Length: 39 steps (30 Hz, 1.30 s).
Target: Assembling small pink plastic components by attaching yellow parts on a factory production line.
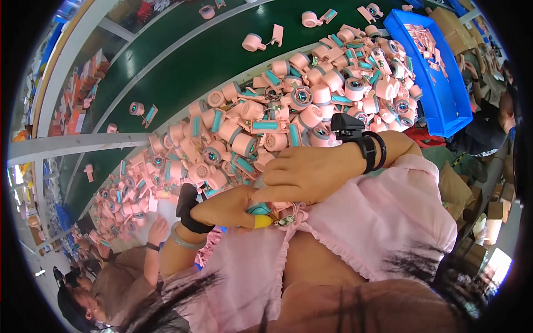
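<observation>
Close to my body, my left hand (225,208) is closed round a pink handheld fan body. Its teal battery (259,209) shows by the fingers, and a yellow finger cover (263,221) is on one fingertip. A small circuit board with thin wires (285,221) sticks out beside that fingertip. My right hand (304,174) lies across from the right, with bent fingers meeting the left hand over the same part. Its fingertips are partly hidden, so what they grip is unclear. Just beyond both hands lies a heap of pink fan bodies (229,131) with grey rims and teal batteries.
A blue bin (448,101) holding pink plastic pieces stands at the far right. Behind the heap runs a green conveyor belt (183,61) carrying a few scattered fan parts. Other people sit at the lower left, one hand (158,231) near the heap, and at the right edge.
</observation>
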Each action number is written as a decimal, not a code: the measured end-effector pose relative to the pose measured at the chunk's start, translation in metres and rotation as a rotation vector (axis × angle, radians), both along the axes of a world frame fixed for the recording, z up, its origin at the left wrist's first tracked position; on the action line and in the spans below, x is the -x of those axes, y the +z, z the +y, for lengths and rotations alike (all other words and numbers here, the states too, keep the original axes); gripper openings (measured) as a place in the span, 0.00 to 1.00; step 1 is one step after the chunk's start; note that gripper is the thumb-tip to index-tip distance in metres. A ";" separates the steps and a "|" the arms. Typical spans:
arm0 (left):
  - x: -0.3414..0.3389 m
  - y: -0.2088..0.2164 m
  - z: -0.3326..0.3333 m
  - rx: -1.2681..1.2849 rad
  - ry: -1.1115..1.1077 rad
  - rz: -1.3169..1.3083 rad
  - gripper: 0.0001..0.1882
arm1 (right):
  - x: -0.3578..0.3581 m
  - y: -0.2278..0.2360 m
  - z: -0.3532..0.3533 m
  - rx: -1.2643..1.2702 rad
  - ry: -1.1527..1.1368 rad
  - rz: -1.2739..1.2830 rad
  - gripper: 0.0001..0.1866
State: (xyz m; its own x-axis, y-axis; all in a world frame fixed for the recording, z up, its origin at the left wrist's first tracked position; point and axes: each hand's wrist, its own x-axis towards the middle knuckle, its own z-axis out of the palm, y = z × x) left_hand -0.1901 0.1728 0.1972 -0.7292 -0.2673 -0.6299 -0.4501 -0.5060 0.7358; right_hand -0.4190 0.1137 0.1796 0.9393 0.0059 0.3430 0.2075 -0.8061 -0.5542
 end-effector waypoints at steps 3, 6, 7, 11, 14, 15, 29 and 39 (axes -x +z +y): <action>0.006 -0.027 0.031 0.566 0.172 0.092 0.14 | 0.000 -0.015 0.001 -0.075 -0.011 -0.179 0.34; 0.003 -0.024 0.031 0.428 0.139 0.066 0.13 | 0.002 -0.016 0.000 -0.295 0.048 -0.194 0.33; 0.004 -0.021 0.029 0.327 0.116 0.053 0.13 | 0.005 -0.015 0.002 -0.298 0.052 -0.194 0.33; 0.011 0.005 0.016 0.124 0.035 -0.056 0.13 | 0.013 -0.007 0.013 0.046 -0.083 -0.050 0.35; 0.014 0.008 0.022 0.134 0.018 -0.100 0.14 | 0.016 -0.009 0.014 0.053 -0.120 -0.091 0.37; 0.015 0.004 0.028 0.207 0.075 -0.055 0.15 | 0.016 -0.011 0.012 -0.027 -0.097 -0.122 0.36; -0.021 -0.007 0.044 -0.136 0.293 0.063 0.09 | 0.041 -0.031 0.010 -0.362 -0.446 -0.045 0.38; -0.021 -0.010 0.046 -0.223 0.488 0.125 0.11 | 0.033 -0.038 0.007 -0.495 -0.447 -0.102 0.40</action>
